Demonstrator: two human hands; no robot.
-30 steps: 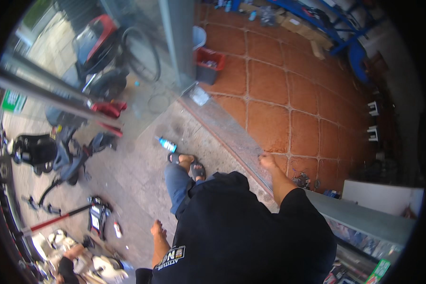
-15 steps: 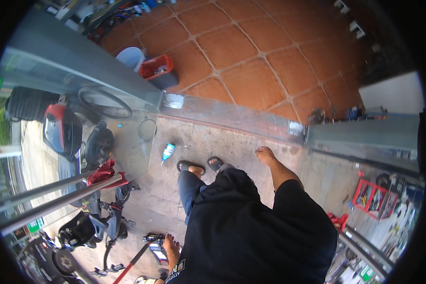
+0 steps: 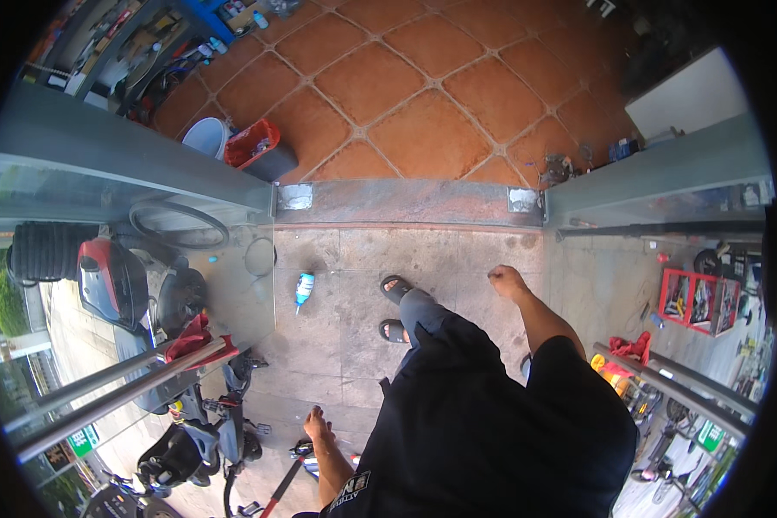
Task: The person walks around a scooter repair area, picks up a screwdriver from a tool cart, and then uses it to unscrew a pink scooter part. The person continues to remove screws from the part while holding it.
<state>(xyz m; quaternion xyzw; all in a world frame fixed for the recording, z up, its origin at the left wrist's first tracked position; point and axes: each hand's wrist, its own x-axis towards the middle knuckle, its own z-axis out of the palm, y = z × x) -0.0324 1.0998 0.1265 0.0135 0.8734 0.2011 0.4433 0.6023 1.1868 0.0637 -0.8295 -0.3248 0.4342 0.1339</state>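
Observation:
My left hand (image 3: 318,426) hangs low at my left with its fingers loosely curled and apart, holding nothing, above a red-handled tool on the pavement. My right hand (image 3: 508,283) is out at my right with fingers curled closed; whatever is in it, if anything, is hidden. A blue-labelled squeeze bottle (image 3: 305,287) lies on the pale paving ahead. My sandalled feet (image 3: 394,331) stand short of a stone threshold (image 3: 406,200). Glass doors flank me, with red cloths on the left handle (image 3: 186,341) and right handle (image 3: 630,345).
Inside are orange tiles (image 3: 423,121), a pale bucket (image 3: 205,138), a red-and-grey bin (image 3: 259,148) and cluttered shelving (image 3: 112,52). A scooter (image 3: 112,276) shows through the left glass, a wheeled machine (image 3: 181,440) stands lower left, and a red tool rack (image 3: 695,298) shows at right.
The view has swung round to face the doorway squarely. My feet have stepped toward the threshold, past the bottle on its right, and both arms have swung slightly.

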